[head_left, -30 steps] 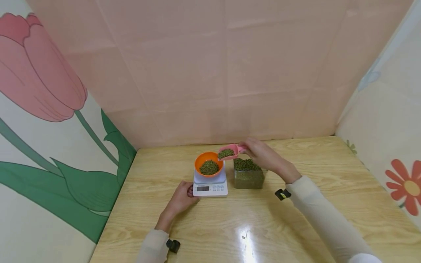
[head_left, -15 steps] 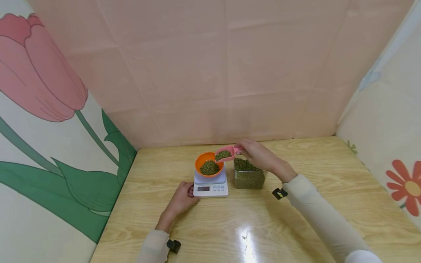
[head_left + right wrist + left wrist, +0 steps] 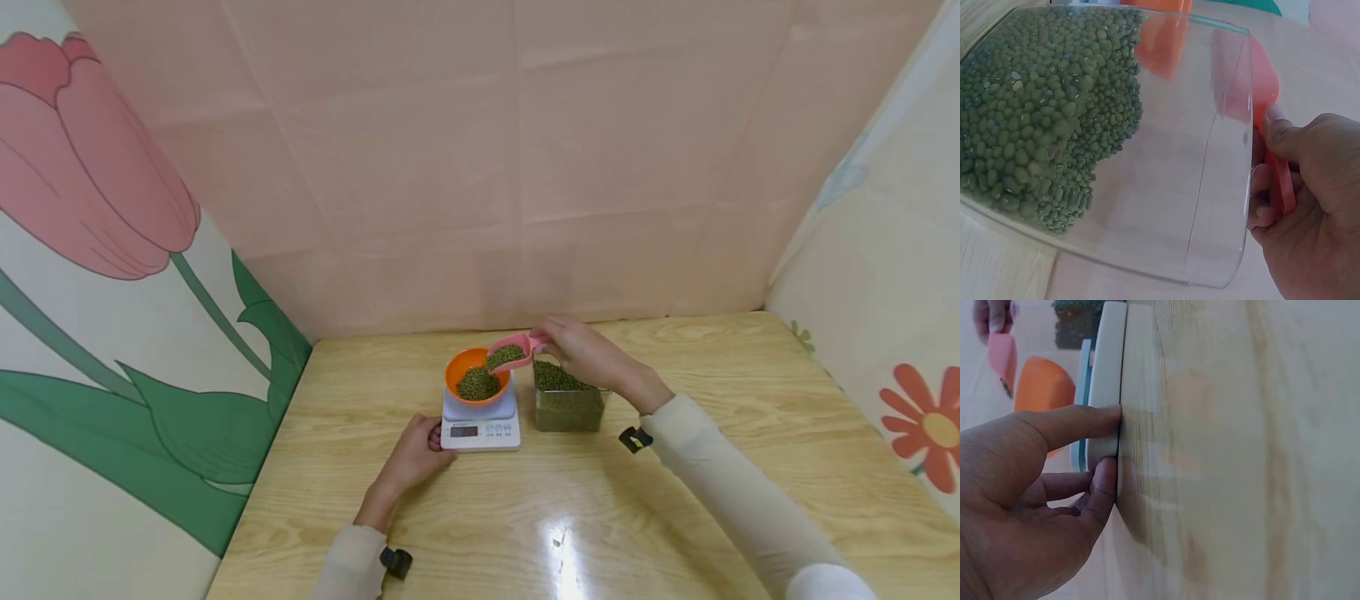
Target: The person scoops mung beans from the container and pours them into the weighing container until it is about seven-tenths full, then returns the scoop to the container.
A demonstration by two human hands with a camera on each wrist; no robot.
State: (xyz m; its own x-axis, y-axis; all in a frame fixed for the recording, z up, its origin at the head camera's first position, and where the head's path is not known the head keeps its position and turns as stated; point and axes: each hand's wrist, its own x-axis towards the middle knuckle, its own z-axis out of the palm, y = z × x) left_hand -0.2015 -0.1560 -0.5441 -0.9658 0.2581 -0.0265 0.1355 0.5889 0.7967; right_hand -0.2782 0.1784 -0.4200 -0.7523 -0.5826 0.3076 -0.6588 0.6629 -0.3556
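Observation:
My right hand (image 3: 588, 354) grips the handle of a pink scoop (image 3: 522, 353) heaped with mung beans. The scoop tilts over the right rim of an orange bowl (image 3: 459, 367), which holds a mound of mung beans (image 3: 477, 384). That bowl stands on a white kitchen scale (image 3: 480, 442). My left hand (image 3: 1029, 481) pinches the scale's front left corner, thumb on the front edge and fingers curled at the side. In the left wrist view, beans show at the scoop's lowered lip. The scale's display digits are too small to read.
A clear container (image 3: 567, 412) of mung beans stands just right of the scale, below my right wrist. The wooden table (image 3: 360, 375) meets a pink-covered wall (image 3: 420, 208) behind. Painted flower panels rise at both sides.
My right hand has moved left, bringing the scoop from beside the bowl to over its right rim, and the scoop has tipped further down. My left hand stays at the scale.

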